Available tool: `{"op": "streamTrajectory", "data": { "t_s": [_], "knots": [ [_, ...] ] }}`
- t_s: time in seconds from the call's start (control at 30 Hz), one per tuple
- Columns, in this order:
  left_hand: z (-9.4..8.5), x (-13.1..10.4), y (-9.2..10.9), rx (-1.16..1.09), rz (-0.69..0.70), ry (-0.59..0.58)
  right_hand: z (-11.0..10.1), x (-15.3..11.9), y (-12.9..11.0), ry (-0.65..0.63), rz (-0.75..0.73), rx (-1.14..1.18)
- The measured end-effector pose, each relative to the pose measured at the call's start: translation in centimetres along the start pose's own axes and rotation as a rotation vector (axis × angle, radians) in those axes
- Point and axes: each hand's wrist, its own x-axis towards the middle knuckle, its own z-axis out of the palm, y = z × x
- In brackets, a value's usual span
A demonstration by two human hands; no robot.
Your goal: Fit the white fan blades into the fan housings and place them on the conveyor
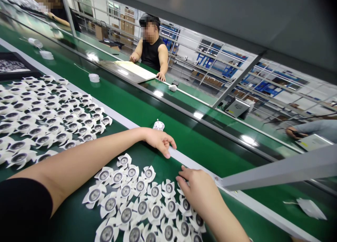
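My left hand (160,141) reaches over the rail between the bench and the conveyor. Its fingers are loosely bent, the thumb stands apart, and nothing shows in it. Just behind its wrist a small white round motor housing (158,125) sits on the green belt. My right hand (197,185) hovers at or rests on the right edge of a group of white fan impellers (142,207), fingers apart with nothing visible between them. Its palm is hidden, so I cannot tell whether it touches them. The impellers lie flat with grey metal hubs facing up.
More impellers (48,112) cover the bench at left, beside a black tray (18,68). White housings (94,77) are spaced along the belt (123,101). A grey post (279,168) rises at right, near a white packet (310,208). A person (154,45) stands across the line.
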Motion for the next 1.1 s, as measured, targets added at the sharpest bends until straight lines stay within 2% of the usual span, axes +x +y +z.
{"op": "streamTrajectory", "data": {
  "t_s": [0.87,1.1],
  "knots": [
    [0.21,-0.21,0.9,-0.059,-0.035,-0.011,-0.06,-0.02,0.05,-0.013,0.019,0.026],
    [0.25,-0.14,0.66,-0.008,-0.031,0.01,-0.11,0.01,-0.09,-0.01,0.022,0.046]
  ]
}}
